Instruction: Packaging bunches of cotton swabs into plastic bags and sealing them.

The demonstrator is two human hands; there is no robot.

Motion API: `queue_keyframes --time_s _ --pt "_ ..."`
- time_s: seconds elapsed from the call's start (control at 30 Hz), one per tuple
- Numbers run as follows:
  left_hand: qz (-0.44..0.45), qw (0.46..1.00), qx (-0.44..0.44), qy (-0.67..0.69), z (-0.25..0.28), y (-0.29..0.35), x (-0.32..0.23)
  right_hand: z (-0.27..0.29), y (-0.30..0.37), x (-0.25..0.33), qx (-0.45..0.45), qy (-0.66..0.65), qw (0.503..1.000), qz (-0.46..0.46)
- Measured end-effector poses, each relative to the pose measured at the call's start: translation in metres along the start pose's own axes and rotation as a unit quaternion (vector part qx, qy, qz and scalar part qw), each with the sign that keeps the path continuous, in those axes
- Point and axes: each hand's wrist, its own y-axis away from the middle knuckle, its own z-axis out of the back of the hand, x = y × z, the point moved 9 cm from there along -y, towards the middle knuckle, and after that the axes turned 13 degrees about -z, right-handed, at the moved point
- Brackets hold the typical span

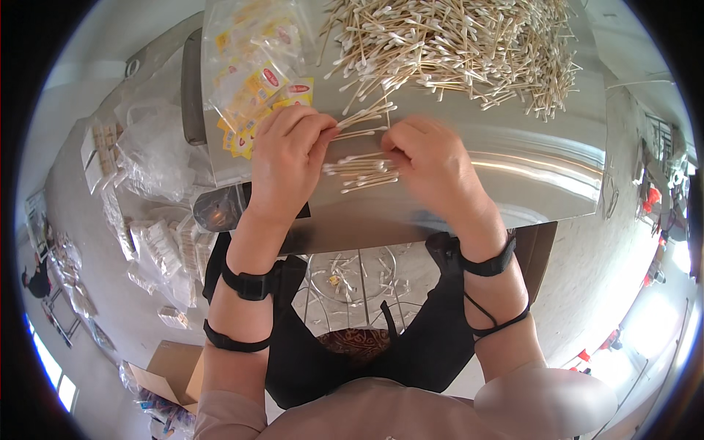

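My left hand (pixel 290 158) pinches a few cotton swabs (pixel 367 115) between thumb and fingertips, their white tips fanned out to the right. Close to those tips, my right hand (pixel 434 158) is closed, slightly blurred, with a single swab standing up at its fingertips. Between my hands, a small row of swabs (pixel 363 171) lies on the steel tabletop (pixel 506 154), roughly side by side. Beyond my right hand spreads a large heap of loose cotton swabs (pixel 462 48) with wooden sticks. Yellow-printed clear plastic packets (pixel 253 92) lie beyond my left hand.
A dark round-ended object (pixel 220 208) sits at the table's near left edge. Plastic bags (pixel 158 150) and white bundles (pixel 165 246) are on the left. An open cardboard box (pixel 172 374) stands at lower left. Swabs are scattered on the floor (pixel 345 282) below the table.
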Motion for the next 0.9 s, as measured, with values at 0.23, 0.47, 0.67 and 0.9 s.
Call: queue_keyframes --time_s 0.23,0.47,0.67,0.9 --pt "-0.02 0.999 0.034 -0.009 0.002 -0.002 -0.005 0.005 -0.01 -0.002 -0.046 0.001 0.995 -0.089" --pt "-0.002 0.999 0.015 0.033 0.01 0.003 -0.001 0.007 -0.012 -0.012 -0.063 0.013 0.994 -0.083" --pt "0.054 0.987 0.076 0.128 0.014 0.014 0.002 0.018 -0.013 -0.026 -0.078 0.025 0.991 -0.103" --pt "0.003 0.995 0.079 0.059 0.011 0.007 -0.006 0.016 -0.014 -0.01 -0.086 0.042 0.995 -0.041"
